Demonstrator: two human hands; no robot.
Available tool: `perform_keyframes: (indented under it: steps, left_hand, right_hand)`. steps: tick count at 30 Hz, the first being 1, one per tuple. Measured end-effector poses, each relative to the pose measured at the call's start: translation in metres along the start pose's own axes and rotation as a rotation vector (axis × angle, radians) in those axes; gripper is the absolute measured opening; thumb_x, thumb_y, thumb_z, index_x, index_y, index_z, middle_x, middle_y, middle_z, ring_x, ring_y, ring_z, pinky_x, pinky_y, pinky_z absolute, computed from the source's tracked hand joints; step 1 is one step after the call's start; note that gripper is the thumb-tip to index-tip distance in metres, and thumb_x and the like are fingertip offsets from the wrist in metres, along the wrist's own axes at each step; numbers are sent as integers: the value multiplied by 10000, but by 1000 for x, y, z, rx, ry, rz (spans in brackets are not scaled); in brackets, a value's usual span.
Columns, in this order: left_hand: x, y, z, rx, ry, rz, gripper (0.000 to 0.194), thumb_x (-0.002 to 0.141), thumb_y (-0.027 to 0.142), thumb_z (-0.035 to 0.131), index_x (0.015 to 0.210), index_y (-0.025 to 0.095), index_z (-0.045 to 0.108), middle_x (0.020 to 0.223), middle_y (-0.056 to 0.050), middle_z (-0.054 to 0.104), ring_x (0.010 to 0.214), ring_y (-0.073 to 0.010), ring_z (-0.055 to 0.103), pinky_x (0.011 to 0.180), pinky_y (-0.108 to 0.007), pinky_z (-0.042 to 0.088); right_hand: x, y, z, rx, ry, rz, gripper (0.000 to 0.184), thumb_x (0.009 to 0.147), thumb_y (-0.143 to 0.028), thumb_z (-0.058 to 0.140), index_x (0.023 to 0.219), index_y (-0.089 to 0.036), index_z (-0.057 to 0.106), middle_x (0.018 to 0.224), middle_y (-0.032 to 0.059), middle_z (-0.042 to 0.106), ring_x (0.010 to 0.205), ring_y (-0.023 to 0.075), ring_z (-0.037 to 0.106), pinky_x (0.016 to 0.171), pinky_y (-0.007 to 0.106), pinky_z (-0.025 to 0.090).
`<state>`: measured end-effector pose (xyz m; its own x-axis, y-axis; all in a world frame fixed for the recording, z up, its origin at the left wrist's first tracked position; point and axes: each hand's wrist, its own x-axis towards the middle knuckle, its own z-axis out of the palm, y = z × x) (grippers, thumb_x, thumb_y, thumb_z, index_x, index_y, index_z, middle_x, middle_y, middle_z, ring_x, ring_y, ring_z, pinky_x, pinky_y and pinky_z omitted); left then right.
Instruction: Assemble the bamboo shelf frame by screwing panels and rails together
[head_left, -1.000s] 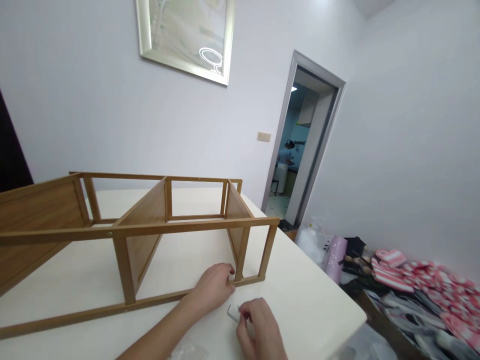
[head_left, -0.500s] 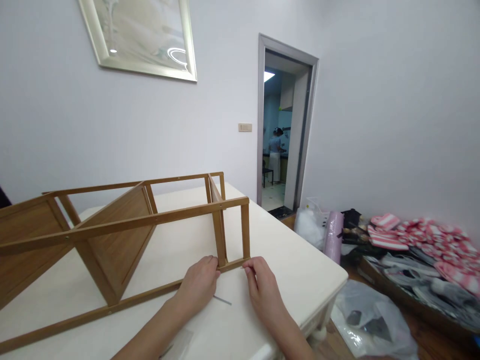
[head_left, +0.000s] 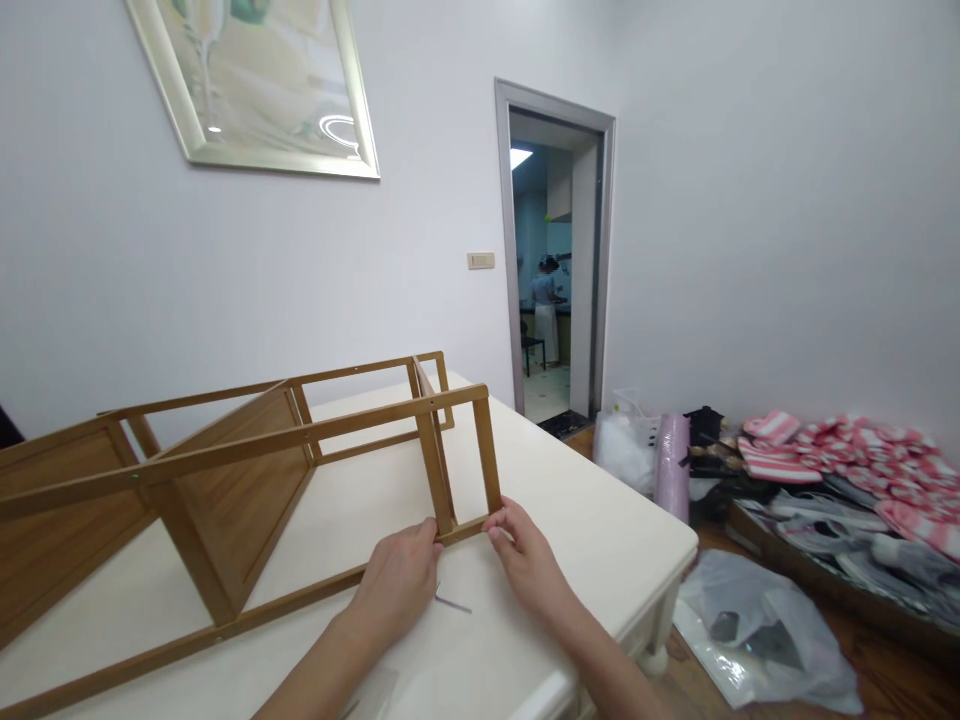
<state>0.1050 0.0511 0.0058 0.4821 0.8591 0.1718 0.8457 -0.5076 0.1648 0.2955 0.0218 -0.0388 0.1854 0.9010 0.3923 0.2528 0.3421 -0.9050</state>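
Observation:
A brown wooden shelf frame [head_left: 375, 412] with slatted-in panels lies on its side on the white table [head_left: 570, 520]. My left hand [head_left: 401, 575] is closed around its lower front rail, beside the crosspiece near the right end. At the end corner of that same rail, my right hand [head_left: 517, 540] has its thumb and fingers pinched together. Whether a small part is also between those fingertips is hidden. On the tabletop just right of my left hand rests a thin L-shaped hex key [head_left: 454, 603].
A clear plastic bag [head_left: 379, 690] lies near the table's front edge. On the floor to the right are a plastic bag [head_left: 765, 630], a box of shoes [head_left: 847, 560], striped cloth [head_left: 855, 465] and a pink roll [head_left: 673, 460]. Through the doorway a person [head_left: 546, 300] stands.
The right end of the frame has tilted slightly, its upper corner shifting left and up. Both hands keep their holds. The camera view has turned a little.

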Motion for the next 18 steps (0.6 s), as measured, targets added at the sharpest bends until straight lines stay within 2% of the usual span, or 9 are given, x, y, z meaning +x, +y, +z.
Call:
perform_keyframes:
  steps: [2,4,8,11,13,14,16,18]
  left_hand:
    - [0,2,0,0,22,-6,205,951,206,332,933,191,536,924,-112,696,859,-273,640,749,-367,402]
    - [0,4,0,-5,44,-20,205,946,205,344,938,187,548,919,-119,693,867,-284,633,766,-381,406]
    - [-4,8,0,-32,111,-62,212,930,186,368,973,171,575,958,-134,679,924,-290,616,825,-399,420]
    - [-14,12,2,-151,310,-79,207,902,194,435,1046,159,580,1067,-143,637,1066,-296,559,930,-417,400]
    - [-23,16,6,-340,379,-122,127,872,223,503,944,176,595,989,-114,633,1003,-284,565,903,-416,422]
    - [-27,19,8,-473,350,-166,76,855,238,537,863,186,593,908,-89,631,920,-264,581,854,-400,445]
    - [-32,24,14,-827,221,-310,94,824,256,604,762,188,584,746,-43,608,736,-213,587,729,-351,478]
    - [-31,29,18,-1251,101,-471,106,805,247,662,778,165,601,689,-29,603,652,-176,593,676,-318,505]
  right_hand:
    - [6,2,3,41,-16,26,144,852,-341,542,793,-230,614,956,68,675,941,254,665,793,398,546]
    - [11,4,5,57,-2,41,155,845,-351,539,776,-227,602,843,50,669,782,232,674,730,385,554]
    - [17,7,6,80,29,68,152,837,-350,547,782,-223,610,803,60,679,769,252,688,730,403,558]
    - [18,7,7,108,44,75,162,838,-361,548,788,-223,616,824,66,687,784,257,699,751,415,564]
    - [18,7,8,128,56,72,177,837,-380,557,785,-222,617,833,68,685,792,259,700,763,423,566]
    - [18,7,8,137,63,68,187,836,-393,564,784,-221,617,831,67,682,793,259,699,769,427,567]
    - [17,5,10,156,78,54,216,835,-427,577,782,-222,614,820,61,675,786,254,695,774,433,569]
    - [16,3,10,172,90,35,243,837,-458,581,783,-223,610,822,55,669,782,247,693,776,432,572]
